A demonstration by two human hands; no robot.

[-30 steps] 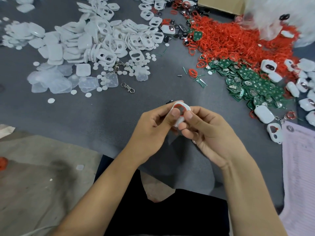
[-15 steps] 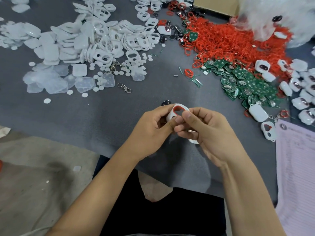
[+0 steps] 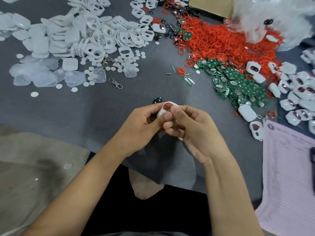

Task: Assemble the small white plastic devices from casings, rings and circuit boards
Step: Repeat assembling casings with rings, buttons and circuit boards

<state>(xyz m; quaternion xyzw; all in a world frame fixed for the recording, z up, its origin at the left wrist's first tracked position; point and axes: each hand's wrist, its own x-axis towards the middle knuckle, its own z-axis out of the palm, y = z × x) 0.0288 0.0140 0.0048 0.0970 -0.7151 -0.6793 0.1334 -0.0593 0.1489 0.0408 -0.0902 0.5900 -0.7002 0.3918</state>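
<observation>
White casing (image 3: 164,109), with a red ring (image 3: 167,106) seated around its opening, sat pinched between both hands above the near middle of the bench (image 3: 85,109). The left hand (image 3: 141,126) curled its fingers around the casing's left side, thumb pressed on the front; the right hand (image 3: 196,130) gripped it from the right, thumb tip just beside the ring. A small black part (image 3: 157,100) lay on the bench just beyond the hands.

The bench was covered in dark grey material, its near edge dropping to a dusty concrete floor (image 3: 34,167) on the left. A heap of white casings (image 3: 95,34) and clear covers (image 3: 42,75) spread over the far left, with small white discs scattered among them and a metal clasp (image 3: 116,83) nearby. A mound of red rings (image 3: 221,41) filled the far right, green circuit boards (image 3: 238,86) below it, and assembled white devices (image 3: 298,96) at the right edge. A cardboard box (image 3: 211,5) and a clear plastic bag (image 3: 276,19) stood at the back, and a pink printed sheet (image 3: 286,176) lay near right.
</observation>
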